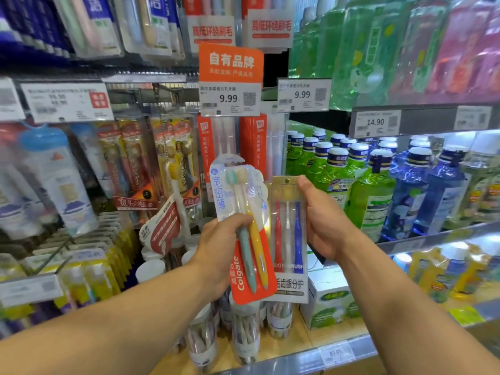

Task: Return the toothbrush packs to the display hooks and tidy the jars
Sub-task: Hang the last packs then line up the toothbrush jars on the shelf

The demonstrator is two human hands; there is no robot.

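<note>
Hanging behind the Colgate pack [244, 228], up and away from it: orange own-brand packs [208, 147] on hooks under a 9.99 price tag [230, 98]. Standing right of it on shelves: green mouthwash bottles [370, 196] and blue ones [424, 196]. Sitting directly below it on the wooden shelf [322, 339]: clear jars [244, 334] of small brushes, upright, crowded together. Showing a red base, a teal and a yellow brush, tilting slightly. Being pinched at mid-height by the left hand [219, 253], thumb across the front. Overlapping its right edge: a clear three-brush pack [289, 239], red, white, blue, gripped along its right side by the right hand [324, 220], thumb at the top corner.
</note>
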